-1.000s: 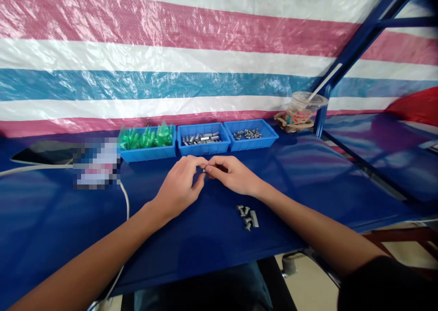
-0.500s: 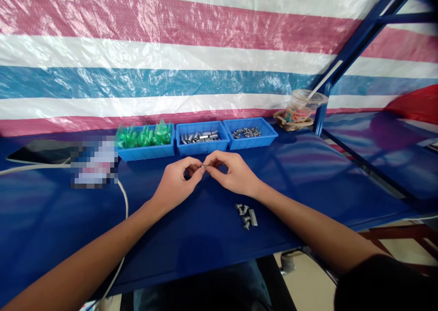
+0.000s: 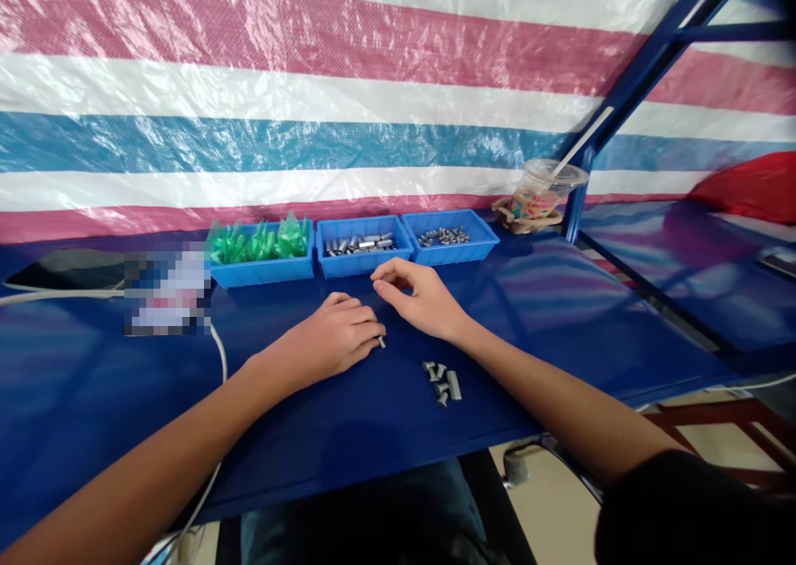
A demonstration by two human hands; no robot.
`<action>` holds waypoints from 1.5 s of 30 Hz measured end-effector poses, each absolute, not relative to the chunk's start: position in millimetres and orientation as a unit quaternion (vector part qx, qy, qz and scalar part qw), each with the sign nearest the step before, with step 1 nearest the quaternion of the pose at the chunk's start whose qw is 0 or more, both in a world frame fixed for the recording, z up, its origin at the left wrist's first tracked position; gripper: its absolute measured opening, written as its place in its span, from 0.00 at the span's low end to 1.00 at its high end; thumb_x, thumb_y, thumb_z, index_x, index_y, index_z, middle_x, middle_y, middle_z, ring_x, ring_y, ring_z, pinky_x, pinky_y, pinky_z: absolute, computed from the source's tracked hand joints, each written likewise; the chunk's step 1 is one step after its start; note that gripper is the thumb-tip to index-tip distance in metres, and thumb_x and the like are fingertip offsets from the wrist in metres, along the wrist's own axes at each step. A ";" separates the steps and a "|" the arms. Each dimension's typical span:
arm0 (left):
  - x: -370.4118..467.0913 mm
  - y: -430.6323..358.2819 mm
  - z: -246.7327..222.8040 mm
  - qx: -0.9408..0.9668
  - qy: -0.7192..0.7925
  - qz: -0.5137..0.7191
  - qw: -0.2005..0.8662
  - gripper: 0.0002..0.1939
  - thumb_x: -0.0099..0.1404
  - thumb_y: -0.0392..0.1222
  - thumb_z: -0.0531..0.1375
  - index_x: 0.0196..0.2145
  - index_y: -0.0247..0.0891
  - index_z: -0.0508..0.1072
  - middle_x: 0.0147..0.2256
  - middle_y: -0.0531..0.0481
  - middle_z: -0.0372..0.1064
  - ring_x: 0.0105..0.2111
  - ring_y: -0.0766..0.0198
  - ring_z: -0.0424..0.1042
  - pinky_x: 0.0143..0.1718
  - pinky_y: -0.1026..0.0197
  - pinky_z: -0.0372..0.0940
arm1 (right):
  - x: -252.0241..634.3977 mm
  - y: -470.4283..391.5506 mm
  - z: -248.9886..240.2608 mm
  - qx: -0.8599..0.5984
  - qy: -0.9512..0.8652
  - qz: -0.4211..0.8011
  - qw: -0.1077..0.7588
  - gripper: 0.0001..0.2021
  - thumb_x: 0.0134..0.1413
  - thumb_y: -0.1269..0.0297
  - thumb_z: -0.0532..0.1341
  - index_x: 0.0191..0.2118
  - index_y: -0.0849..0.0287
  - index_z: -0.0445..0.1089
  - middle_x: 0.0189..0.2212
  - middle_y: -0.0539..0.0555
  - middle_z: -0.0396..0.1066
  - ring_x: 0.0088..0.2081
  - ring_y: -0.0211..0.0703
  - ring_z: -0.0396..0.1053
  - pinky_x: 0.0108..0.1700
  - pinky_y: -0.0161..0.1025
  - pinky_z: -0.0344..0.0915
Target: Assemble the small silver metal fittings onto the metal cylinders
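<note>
My left hand [image 3: 339,335] is low over the blue table, its fingers bent together around a small metal screw [image 3: 381,342] whose end shows at the fingertips. To its right, my right hand [image 3: 418,298] hovers with thumb and forefinger slightly apart and nothing visible between them. Several loose screws [image 3: 441,388] and one metal bar [image 3: 454,385] lie on the table below my right hand. Behind the hands stand a blue bin of metal cylinders [image 3: 361,267] and a blue bin of small screws [image 3: 457,252].
At the left of the row is a blue bin of green plastic pieces [image 3: 264,275]. A white cable [image 3: 222,349] crosses the table at left, near a dark phone-like object [image 3: 68,269]. A plastic cup with a straw [image 3: 538,196] stands at back right.
My hands have parted from their shared pinch. The left hand has moved down and turned palm down with a screw; the right hand's fingertips have opened slightly.
</note>
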State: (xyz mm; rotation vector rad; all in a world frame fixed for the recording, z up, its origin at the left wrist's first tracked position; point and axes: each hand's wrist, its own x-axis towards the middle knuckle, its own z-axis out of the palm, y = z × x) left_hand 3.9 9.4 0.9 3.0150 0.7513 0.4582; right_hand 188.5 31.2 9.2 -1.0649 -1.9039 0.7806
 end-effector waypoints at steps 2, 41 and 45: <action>2.5 10.5 2.0 0.968 0.219 0.124 -0.005 0.13 0.70 0.40 0.49 0.42 0.38 0.72 0.36 0.47 0.71 0.37 0.62 0.67 0.44 0.57 0.57 | 187.9 30.8 8.1 -0.420 -0.756 0.306 0.398 0.06 0.54 0.65 0.56 0.35 0.60 0.68 0.29 0.51 0.70 0.30 0.36 0.67 0.33 0.35 0.63; -0.6 18.7 12.5 0.796 0.451 0.261 0.309 0.13 0.63 0.43 0.53 0.28 0.35 0.73 0.26 0.53 0.70 0.26 0.66 0.67 0.28 0.66 0.58 | 193.3 25.8 18.1 -0.365 -0.868 0.178 0.286 0.07 0.57 0.68 0.54 0.33 0.60 0.69 0.30 0.52 0.72 0.32 0.38 0.68 0.35 0.35 0.59; 0.0 18.0 12.4 0.787 0.459 0.264 0.318 0.12 0.63 0.45 0.54 0.29 0.36 0.73 0.28 0.52 0.73 0.28 0.65 0.69 0.30 0.65 0.60 | 198.9 32.8 17.8 -0.433 -0.815 0.158 0.351 0.10 0.59 0.69 0.50 0.36 0.60 0.68 0.29 0.52 0.72 0.30 0.38 0.68 0.35 0.35 0.59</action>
